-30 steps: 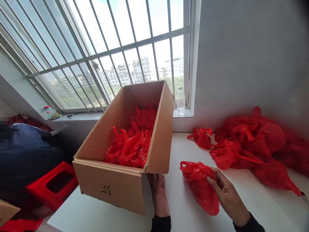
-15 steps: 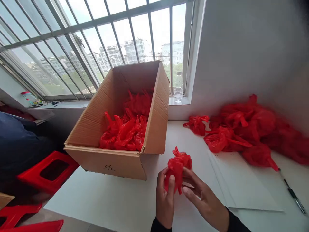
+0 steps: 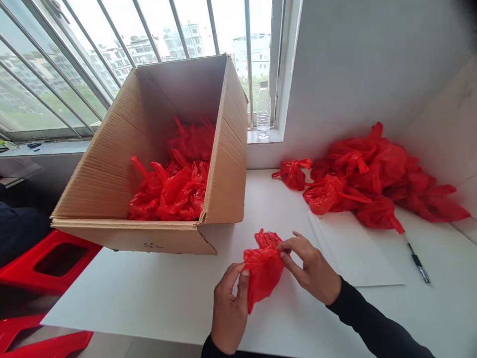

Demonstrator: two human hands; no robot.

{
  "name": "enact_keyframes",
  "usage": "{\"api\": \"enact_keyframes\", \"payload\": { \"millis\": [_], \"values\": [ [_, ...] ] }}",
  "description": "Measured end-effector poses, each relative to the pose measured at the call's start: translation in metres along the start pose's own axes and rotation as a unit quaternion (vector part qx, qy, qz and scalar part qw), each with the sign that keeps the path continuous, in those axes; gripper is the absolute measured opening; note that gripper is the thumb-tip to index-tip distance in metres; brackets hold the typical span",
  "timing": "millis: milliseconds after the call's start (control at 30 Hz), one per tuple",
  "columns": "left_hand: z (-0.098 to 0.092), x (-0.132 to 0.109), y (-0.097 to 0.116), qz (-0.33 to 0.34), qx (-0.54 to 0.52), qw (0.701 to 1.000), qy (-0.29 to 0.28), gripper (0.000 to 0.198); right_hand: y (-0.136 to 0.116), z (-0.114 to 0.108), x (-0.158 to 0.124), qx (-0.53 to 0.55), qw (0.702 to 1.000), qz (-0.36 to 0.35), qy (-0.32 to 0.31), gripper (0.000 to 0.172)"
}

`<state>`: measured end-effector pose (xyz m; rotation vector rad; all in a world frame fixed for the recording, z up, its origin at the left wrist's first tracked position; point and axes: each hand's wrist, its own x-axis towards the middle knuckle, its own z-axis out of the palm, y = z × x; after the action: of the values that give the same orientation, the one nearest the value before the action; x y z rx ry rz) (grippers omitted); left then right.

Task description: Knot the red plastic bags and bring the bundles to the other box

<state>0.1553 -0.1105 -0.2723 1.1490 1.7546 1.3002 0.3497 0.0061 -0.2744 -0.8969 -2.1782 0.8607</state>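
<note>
Between my two hands, above the white table (image 3: 156, 298), is a red plastic bag (image 3: 264, 273), its top bunched and crinkled. My left hand (image 3: 231, 298) pinches the bag's left edge between thumb and fingers. On the right side, my right hand (image 3: 307, 263) pinches the bag near its gathered top with thumb and forefinger. What the bag contains, if anything, cannot be seen. A cardboard box (image 3: 227, 164) to the left holds several red bags (image 3: 175, 184). More red bags (image 3: 372, 169) lie heaped against the wall at the right, with a small knotted one (image 3: 292, 174) beside them.
White paper sheets (image 3: 357, 253) lie right of my hands, partly under the heap, with a black pen (image 3: 419, 263) beside them. A clear bottle (image 3: 263, 112) stands on the sill of the barred window. Red plastic stools (image 3: 48, 286) stand at the left, below the table, near a person's dark clothing (image 3: 17, 223).
My hands have spread apart, and the bag between them is pulled wider. My right hand has shifted to its upper right edge. The whole view has tilted downward and come closer.
</note>
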Motion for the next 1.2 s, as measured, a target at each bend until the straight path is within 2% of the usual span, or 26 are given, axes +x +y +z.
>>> {"api": "enact_keyframes", "payload": {
  "millis": [100, 167, 233, 333, 367, 467, 533, 633, 700, 800, 867, 933, 1000, 1067, 1133, 1200],
  "values": [
    [-0.018, -0.004, -0.009, -0.055, 0.0, 0.996, 0.072, 0.04, 0.009, -0.015, -0.011, 0.016, 0.988, 0.131, 0.076, 0.015],
    [-0.023, -0.007, -0.014, -0.069, -0.001, 0.991, 0.113, 0.041, 0.011, -0.025, -0.019, 0.014, 0.981, 0.169, 0.095, 0.015],
    [-0.02, -0.009, -0.014, -0.034, 0.016, 0.991, 0.131, 0.041, 0.008, -0.029, -0.023, 0.017, 0.986, 0.153, 0.067, 0.014],
    [-0.003, -0.007, -0.008, 0.092, 0.104, 0.984, 0.108, 0.054, -0.005, -0.02, -0.023, 0.031, 0.991, 0.13, -0.008, 0.036],
    [0.002, -0.005, -0.007, 0.129, 0.136, 0.978, 0.097, 0.054, -0.009, -0.016, -0.021, 0.031, 0.992, 0.122, -0.028, 0.039],
    [0.006, 0.002, -0.006, 0.162, 0.181, 0.966, 0.091, 0.028, -0.015, -0.012, -0.017, 0.038, 0.992, 0.104, -0.058, 0.021],
    [-0.002, 0.003, -0.008, 0.141, 0.169, 0.969, 0.112, 0.016, -0.012, -0.018, -0.017, 0.068, 0.989, 0.13, -0.028, 0.022],
    [-0.016, -0.002, -0.007, 0.091, 0.144, 0.971, 0.168, 0.013, -0.005, -0.033, -0.024, 0.127, 0.971, 0.197, 0.041, 0.027],
    [-0.02, -0.008, -0.003, 0.077, 0.124, 0.971, 0.192, 0.013, -0.002, -0.041, -0.03, 0.144, 0.965, 0.21, 0.068, 0.029],
    [-0.016, -0.016, 0.008, 0.124, 0.129, 0.961, 0.21, 0.014, -0.004, -0.045, -0.038, 0.138, 0.969, 0.187, 0.081, 0.025],
    [-0.011, -0.019, 0.015, 0.166, 0.165, 0.95, 0.205, 0.021, -0.009, -0.045, -0.042, 0.13, 0.973, 0.175, 0.071, 0.021],
    [-0.011, -0.02, 0.023, 0.193, 0.192, 0.943, 0.194, 0.019, -0.014, -0.045, -0.044, 0.124, 0.973, 0.182, 0.062, 0.021],
    [-0.016, -0.021, 0.031, 0.176, 0.168, 0.953, 0.178, 0.011, -0.018, -0.047, -0.045, 0.135, 0.967, 0.205, 0.07, 0.024],
    [-0.023, -0.024, 0.04, 0.102, 0.096, 0.977, 0.162, 0.004, -0.021, -0.05, -0.046, 0.159, 0.955, 0.233, 0.092, 0.025],
    [-0.029, -0.029, 0.05, 0.031, 0.008, 0.987, 0.156, 0.014, -0.024, -0.055, -0.048, 0.171, 0.948, 0.243, 0.11, 0.025],
    [-0.033, -0.034, 0.06, -0.006, -0.053, 0.987, 0.155, 0.023, -0.03, -0.06, -0.049, 0.147, 0.951, 0.247, 0.11, 0.027]
  ]
}}
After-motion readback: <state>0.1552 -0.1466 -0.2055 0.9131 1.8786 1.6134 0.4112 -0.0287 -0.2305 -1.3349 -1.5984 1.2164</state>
